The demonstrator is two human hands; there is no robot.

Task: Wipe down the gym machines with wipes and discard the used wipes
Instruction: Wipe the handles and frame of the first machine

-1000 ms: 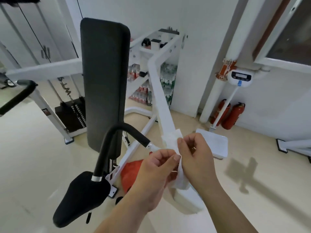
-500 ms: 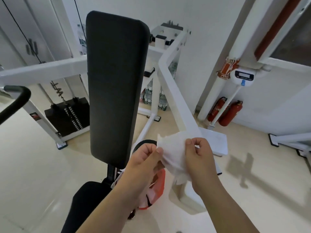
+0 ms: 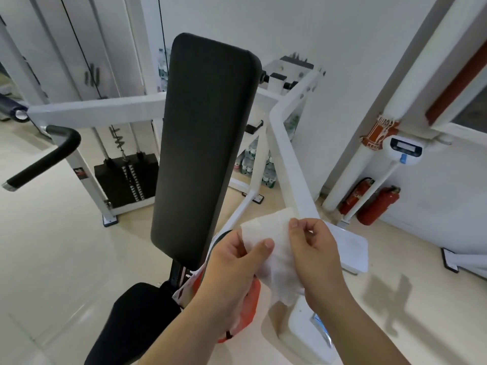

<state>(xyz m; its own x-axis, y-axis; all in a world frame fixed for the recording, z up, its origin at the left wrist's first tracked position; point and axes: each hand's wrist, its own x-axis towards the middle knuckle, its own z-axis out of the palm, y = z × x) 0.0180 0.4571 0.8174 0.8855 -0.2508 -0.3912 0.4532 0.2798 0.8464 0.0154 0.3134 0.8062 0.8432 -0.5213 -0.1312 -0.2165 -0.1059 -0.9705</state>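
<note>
A white wipe (image 3: pixel 276 248) is spread between both hands just right of the machine's tall black back pad (image 3: pixel 205 143). My left hand (image 3: pixel 234 272) pinches its left side with thumb and fingers. My right hand (image 3: pixel 316 256) pinches its upper right edge. Below the pad sits the black seat (image 3: pixel 131 322). The machine's white frame arm (image 3: pixel 290 159) runs down behind the wipe. An orange and white pack (image 3: pixel 247 317) hangs under my left hand, partly hidden by it.
A black-gripped handle (image 3: pixel 44 159) sticks out at the left. The black weight stack (image 3: pixel 126 177) stands behind. A white scale (image 3: pixel 347 248) with its display post, and two red fire extinguishers (image 3: pixel 374 204), stand by the right wall. A white container (image 3: pixel 305 327) is under my right arm.
The wipe has been pulled open wider between my hands. The view has moved closer to the back pad and shifted, so the left handle is in view again.
</note>
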